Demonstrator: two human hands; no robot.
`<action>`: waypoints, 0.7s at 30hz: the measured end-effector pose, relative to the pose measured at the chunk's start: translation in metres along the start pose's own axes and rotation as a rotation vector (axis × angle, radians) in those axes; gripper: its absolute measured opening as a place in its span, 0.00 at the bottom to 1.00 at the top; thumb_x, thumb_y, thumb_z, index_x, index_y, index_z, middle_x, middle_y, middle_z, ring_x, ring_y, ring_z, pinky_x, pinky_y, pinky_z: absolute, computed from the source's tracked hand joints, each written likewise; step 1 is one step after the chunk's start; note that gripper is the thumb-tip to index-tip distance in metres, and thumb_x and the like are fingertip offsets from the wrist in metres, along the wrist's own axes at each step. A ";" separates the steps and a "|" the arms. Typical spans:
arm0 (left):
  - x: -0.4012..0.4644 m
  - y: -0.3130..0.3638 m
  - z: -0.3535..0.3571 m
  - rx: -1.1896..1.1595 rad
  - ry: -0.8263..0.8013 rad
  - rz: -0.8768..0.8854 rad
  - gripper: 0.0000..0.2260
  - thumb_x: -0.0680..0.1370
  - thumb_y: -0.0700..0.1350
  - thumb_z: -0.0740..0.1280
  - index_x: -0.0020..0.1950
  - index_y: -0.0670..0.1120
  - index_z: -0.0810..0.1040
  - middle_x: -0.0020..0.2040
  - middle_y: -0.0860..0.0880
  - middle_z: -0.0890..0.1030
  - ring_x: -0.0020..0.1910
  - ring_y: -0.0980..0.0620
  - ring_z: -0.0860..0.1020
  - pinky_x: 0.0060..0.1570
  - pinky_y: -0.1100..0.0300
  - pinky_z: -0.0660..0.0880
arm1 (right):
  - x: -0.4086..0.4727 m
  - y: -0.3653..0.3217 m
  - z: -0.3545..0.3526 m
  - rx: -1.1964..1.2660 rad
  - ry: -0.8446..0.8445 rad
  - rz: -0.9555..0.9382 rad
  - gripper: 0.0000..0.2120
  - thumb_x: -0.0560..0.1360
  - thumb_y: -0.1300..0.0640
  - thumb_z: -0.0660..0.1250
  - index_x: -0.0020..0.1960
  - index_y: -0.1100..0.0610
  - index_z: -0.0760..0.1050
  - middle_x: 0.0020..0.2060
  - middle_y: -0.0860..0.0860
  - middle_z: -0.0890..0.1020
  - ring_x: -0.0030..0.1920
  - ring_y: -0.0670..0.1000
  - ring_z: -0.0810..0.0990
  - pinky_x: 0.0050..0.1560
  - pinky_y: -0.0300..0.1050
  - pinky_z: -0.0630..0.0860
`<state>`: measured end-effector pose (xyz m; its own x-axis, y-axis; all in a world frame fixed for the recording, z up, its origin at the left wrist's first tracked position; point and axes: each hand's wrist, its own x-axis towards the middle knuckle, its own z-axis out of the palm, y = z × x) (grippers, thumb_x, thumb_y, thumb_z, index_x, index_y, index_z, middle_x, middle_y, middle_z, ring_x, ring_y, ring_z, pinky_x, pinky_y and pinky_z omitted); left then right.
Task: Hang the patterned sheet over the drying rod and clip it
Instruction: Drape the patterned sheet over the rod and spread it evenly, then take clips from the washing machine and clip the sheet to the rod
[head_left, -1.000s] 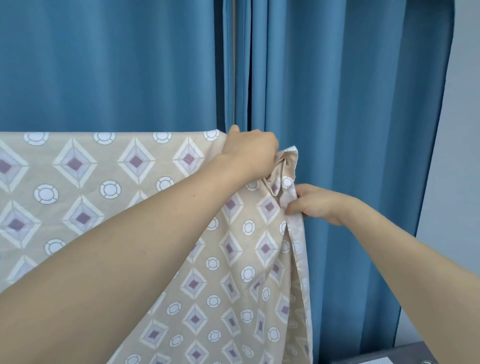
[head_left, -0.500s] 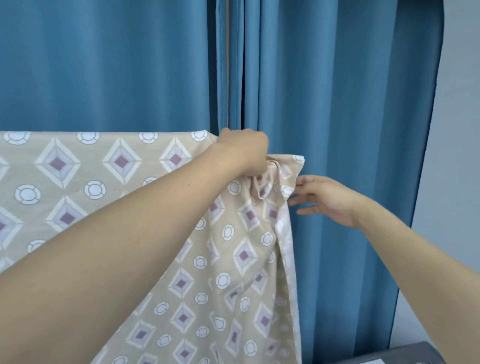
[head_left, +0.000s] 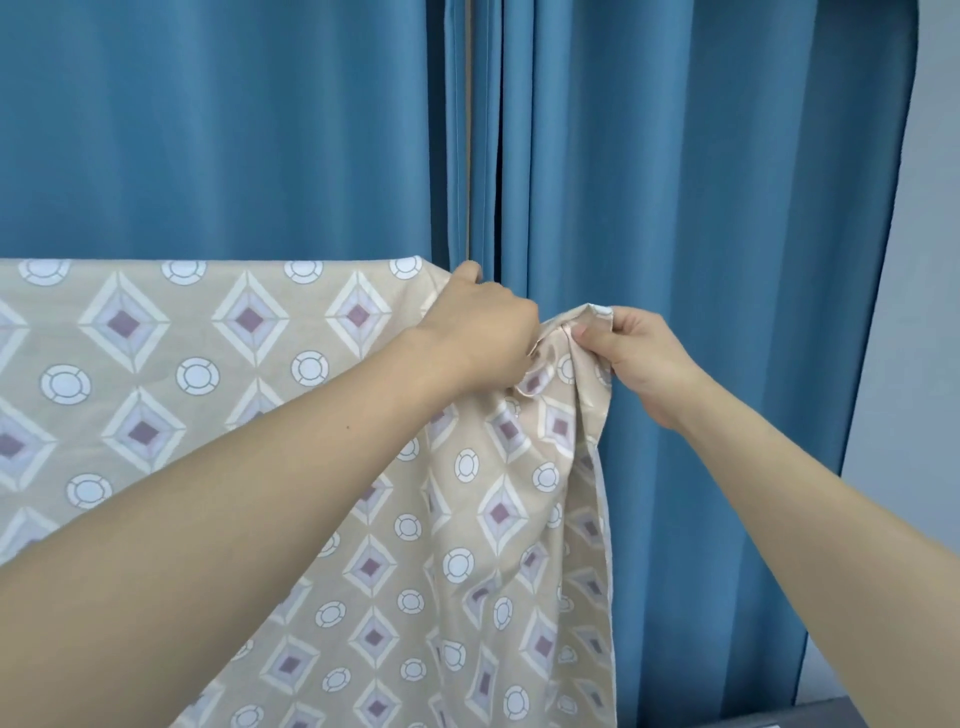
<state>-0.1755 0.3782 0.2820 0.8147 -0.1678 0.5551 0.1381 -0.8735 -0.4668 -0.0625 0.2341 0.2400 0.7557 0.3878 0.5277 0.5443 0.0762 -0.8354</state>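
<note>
Background: pleated blue curtains (head_left: 260, 130) fill most of the view, two panels meeting near centre; pale grey wall (head_left: 930, 260) at the right edge; corner of a dark surface (head_left: 831, 719) at bottom right.

Beige patterned sheet with purple diamonds and white circles (head_left: 208, 364) hangs in front of the curtains; its top edge runs level from the left frame edge toward centre, folded over something straight; the drying rod itself is hidden under the cloth, cannot see it; right end of the sheet is bunched and sags down in folds, side hem hanging near vertical toward the bottom of frame.

Left hand (head_left: 483, 327): grip curled over the top edge of the sheet where the level run ends, thumb up at the fold line, fingers hidden by the hand's back; holding the cloth.

Right hand (head_left: 634, 348): grip pinching the bunched top corner of the sheet, thumb and fingers closed on it, corner peaking just above the knuckles; the two hands sit near each other, with puckered cloth between them.

Both bare forearms reach in from the bottom of the frame; no clip on the visible part of the sheet.
</note>
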 end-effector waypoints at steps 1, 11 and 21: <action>-0.004 0.001 0.005 0.033 0.053 0.008 0.12 0.75 0.44 0.62 0.31 0.49 0.70 0.31 0.53 0.75 0.40 0.49 0.73 0.57 0.51 0.62 | -0.001 0.001 0.000 -0.001 -0.005 0.004 0.09 0.78 0.61 0.67 0.53 0.67 0.79 0.44 0.56 0.83 0.41 0.51 0.80 0.43 0.40 0.76; 0.001 0.019 0.022 -0.068 0.467 0.019 0.06 0.77 0.45 0.65 0.51 0.44 0.77 0.48 0.46 0.79 0.47 0.43 0.77 0.51 0.51 0.71 | -0.017 -0.001 -0.015 0.038 -0.012 -0.028 0.12 0.76 0.61 0.69 0.59 0.61 0.79 0.53 0.58 0.84 0.50 0.53 0.83 0.55 0.48 0.79; 0.036 0.090 0.031 -0.353 0.502 0.162 0.11 0.80 0.43 0.63 0.58 0.38 0.75 0.55 0.40 0.78 0.55 0.39 0.76 0.62 0.48 0.68 | -0.079 0.027 -0.082 -0.475 0.340 0.073 0.21 0.75 0.52 0.71 0.67 0.51 0.72 0.63 0.44 0.76 0.65 0.43 0.73 0.66 0.44 0.70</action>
<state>-0.1162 0.3075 0.2392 0.4347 -0.4299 0.7913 -0.2288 -0.9026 -0.3647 -0.0774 0.1304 0.1886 0.8290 0.0540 0.5566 0.5306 -0.3900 -0.7526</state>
